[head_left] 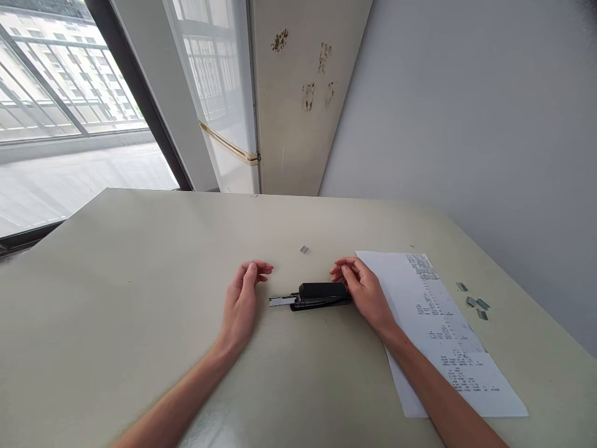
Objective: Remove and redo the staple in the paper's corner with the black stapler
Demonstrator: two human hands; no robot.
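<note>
The right hand [366, 291] rests on the bench [140, 298], its grip loosely curled against the rear end of one black stapler [319, 295], fingertips touching the casing without clamping it. The stapler lies flat between the two hands, its metal magazine [281, 301] slid out toward the left hand [242, 302]. That hand lies edge-down just beside the magazine tip, grip apart and holding nothing.

As a judgement, steadying the body from the rear while the free hand works the open tray would keep the stapler from skidding on the smooth surface.

Under the right forearm lies one printed sheet [443, 330]. Beyond the grip, one loose staple strip [304, 249] sits alone; outward of the sheet, four more staple pieces [476, 303] are scattered. Farther back stands one refrigerator [289, 93] beside a window [56, 93].
</note>
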